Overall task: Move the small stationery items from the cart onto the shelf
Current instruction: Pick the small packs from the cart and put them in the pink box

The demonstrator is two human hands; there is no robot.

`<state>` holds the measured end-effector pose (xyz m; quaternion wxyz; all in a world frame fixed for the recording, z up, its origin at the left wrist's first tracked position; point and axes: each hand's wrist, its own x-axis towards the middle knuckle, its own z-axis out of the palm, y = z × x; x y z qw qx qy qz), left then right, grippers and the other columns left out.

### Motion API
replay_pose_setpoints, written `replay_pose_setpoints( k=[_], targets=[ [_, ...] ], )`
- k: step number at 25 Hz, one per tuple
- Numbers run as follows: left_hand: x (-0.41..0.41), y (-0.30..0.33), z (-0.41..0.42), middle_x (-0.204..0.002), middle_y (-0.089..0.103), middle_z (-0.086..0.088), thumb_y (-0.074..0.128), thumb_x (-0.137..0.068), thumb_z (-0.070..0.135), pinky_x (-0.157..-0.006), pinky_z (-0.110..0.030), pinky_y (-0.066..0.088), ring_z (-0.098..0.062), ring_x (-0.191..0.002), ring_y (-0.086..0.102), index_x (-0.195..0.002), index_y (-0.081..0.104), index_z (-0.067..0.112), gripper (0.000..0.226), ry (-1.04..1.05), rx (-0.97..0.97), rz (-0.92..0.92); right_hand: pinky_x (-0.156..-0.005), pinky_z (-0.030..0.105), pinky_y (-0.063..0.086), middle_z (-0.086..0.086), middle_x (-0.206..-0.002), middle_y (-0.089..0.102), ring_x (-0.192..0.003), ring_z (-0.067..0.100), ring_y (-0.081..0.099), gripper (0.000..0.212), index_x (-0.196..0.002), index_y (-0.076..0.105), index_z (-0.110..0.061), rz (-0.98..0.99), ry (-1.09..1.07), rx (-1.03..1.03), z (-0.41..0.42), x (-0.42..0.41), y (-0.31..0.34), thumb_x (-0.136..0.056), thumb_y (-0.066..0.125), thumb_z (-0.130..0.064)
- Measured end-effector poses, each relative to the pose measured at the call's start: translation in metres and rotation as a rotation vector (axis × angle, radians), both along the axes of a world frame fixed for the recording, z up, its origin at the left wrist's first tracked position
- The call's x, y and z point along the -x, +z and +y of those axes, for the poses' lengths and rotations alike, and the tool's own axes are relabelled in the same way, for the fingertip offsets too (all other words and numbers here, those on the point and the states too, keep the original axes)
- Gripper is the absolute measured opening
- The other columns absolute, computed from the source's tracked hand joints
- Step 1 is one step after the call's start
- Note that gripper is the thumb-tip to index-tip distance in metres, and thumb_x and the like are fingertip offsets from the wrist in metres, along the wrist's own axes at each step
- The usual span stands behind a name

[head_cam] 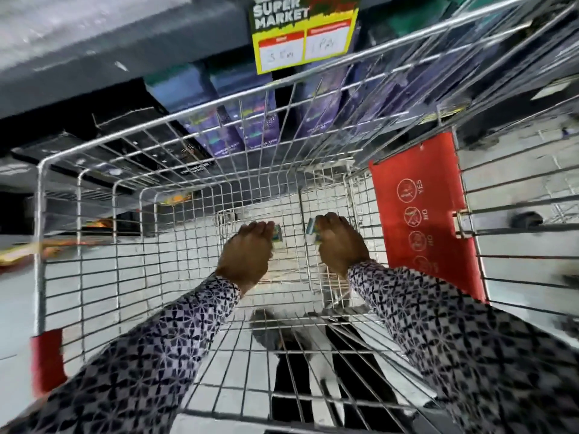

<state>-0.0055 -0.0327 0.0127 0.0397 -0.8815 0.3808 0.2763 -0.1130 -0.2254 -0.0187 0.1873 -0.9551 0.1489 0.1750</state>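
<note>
Both arms in patterned sleeves reach down into a wire shopping cart. My left hand is curled around a small colourful stationery pack that pokes out past the fingers. My right hand grips another small blue-green pack near the cart's bottom. The two hands sit side by side, a short gap between them. Beyond the cart stands the grey shelf, with purple boxed goods on the level below its edge. The image is blurred, so the packs' details are unclear.
A yellow "Super Market" price tag hangs from the shelf edge. A red plastic child-seat flap stands at the cart's right. A red corner bumper is at the lower left. Black flat items lie on the shelf at left.
</note>
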Motion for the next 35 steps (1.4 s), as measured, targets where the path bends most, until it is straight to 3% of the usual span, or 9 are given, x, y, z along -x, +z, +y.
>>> replay_pose_setpoints(
  k=[5, 8, 14, 16, 21, 26, 29, 33, 35],
  targets=[
    [-0.003, 0.127, 0.006, -0.169, 0.04, -0.01, 0.051, -0.107, 0.028, -0.112, -0.05, 0.049, -0.035, -0.145, 0.051, -0.167, 0.024, 0.017, 0.067, 0.103, 0.038, -0.076, -0.091, 0.043, 0.061, 0.009, -0.139, 0.059, -0.121, 0.031, 0.06, 0.06, -0.146, 0.051, -0.018, -0.21, -0.066, -0.039, -0.003, -0.006, 0.129, -0.087, 0.056, -0.012],
    [-0.001, 0.244, 0.009, -0.174, 0.027, -0.008, 0.041, -0.11, 0.044, -0.124, -0.049, 0.035, -0.031, -0.157, 0.035, -0.169, 0.019, 0.019, 0.068, 0.166, 0.218, -0.194, -0.103, 0.048, 0.056, 0.011, -0.146, 0.058, -0.131, 0.037, 0.057, 0.064, -0.151, 0.05, -0.018, -0.42, -0.119, -0.055, 0.001, 0.002, 0.252, -0.087, 0.058, -0.022],
    [-0.016, 0.475, 0.009, -0.155, 0.06, -0.007, 0.076, -0.093, 0.036, -0.109, -0.042, 0.053, -0.026, -0.142, 0.057, -0.155, 0.051, 0.012, 0.07, 0.091, 0.759, -0.759, -0.121, 0.021, 0.035, 0.007, -0.144, 0.059, -0.135, 0.023, 0.054, 0.066, -0.145, 0.057, -0.014, -1.11, -0.101, 0.023, -0.006, -0.019, 0.488, -0.082, 0.074, -0.007],
    [-0.038, 0.541, 0.0, -0.147, 0.066, -0.01, 0.077, -0.091, 0.036, -0.113, -0.039, 0.045, -0.029, -0.134, 0.063, -0.151, 0.055, 0.01, 0.069, 0.046, 0.847, -0.878, -0.12, 0.027, 0.04, 0.011, -0.141, 0.062, -0.133, 0.026, 0.057, 0.063, -0.142, 0.06, -0.008, -1.231, -0.071, 0.062, -0.021, -0.045, 0.558, -0.083, 0.078, -0.011],
    [-0.101, 0.66, -0.039, -0.134, 0.071, -0.017, 0.076, -0.089, 0.041, -0.104, -0.044, 0.053, -0.038, -0.123, 0.067, -0.146, 0.06, 0.011, 0.067, 0.14, 0.729, -0.69, -0.098, 0.051, 0.052, 0.007, -0.129, 0.067, -0.119, 0.034, 0.065, 0.054, -0.137, 0.051, -0.029, -1.028, -0.077, 0.164, -0.064, -0.118, 0.683, -0.085, 0.064, -0.033],
    [-0.161, 0.701, -0.095, -0.109, 0.077, -0.019, 0.07, -0.087, 0.046, -0.084, -0.037, 0.055, -0.038, -0.105, 0.073, -0.114, 0.076, 0.012, 0.044, 0.256, 0.599, -0.661, -0.088, 0.049, 0.033, 0.001, -0.126, 0.068, -0.121, 0.03, 0.063, 0.042, -0.117, 0.065, -0.03, -0.735, 0.052, 0.362, -0.103, -0.193, 0.713, -0.078, 0.051, -0.034],
    [-0.195, 0.717, -0.13, -0.116, 0.076, -0.024, 0.065, -0.089, 0.046, -0.086, -0.038, 0.056, -0.041, -0.11, 0.072, -0.109, 0.075, 0.005, 0.047, 0.357, 0.551, -0.645, -0.096, 0.051, 0.027, 0.001, -0.136, 0.068, -0.129, 0.027, 0.061, 0.047, -0.117, 0.067, -0.031, -0.641, 0.141, 0.318, -0.132, -0.226, 0.715, -0.08, 0.041, -0.045],
    [-0.223, 0.716, -0.162, -0.121, 0.075, -0.021, 0.057, -0.096, 0.059, -0.089, -0.042, 0.058, -0.04, -0.11, 0.072, -0.113, 0.073, 0.006, 0.058, 0.376, 0.418, -0.665, -0.123, 0.062, 0.018, 0.003, -0.149, 0.062, -0.145, 0.026, 0.051, 0.038, -0.133, 0.066, -0.029, -0.591, 0.321, 0.282, -0.155, -0.249, 0.714, -0.097, 0.055, -0.022],
    [-0.228, 0.709, -0.157, -0.119, 0.074, -0.022, 0.053, -0.102, 0.052, -0.092, -0.044, 0.059, -0.039, -0.108, 0.072, -0.117, 0.074, 0.004, 0.055, 0.369, 0.539, -0.691, -0.127, 0.065, 0.015, -0.003, -0.155, 0.056, -0.151, 0.019, 0.043, 0.04, -0.136, 0.064, -0.027, -0.702, 0.37, 0.219, -0.162, -0.242, 0.704, -0.1, 0.055, -0.015]
  ],
)
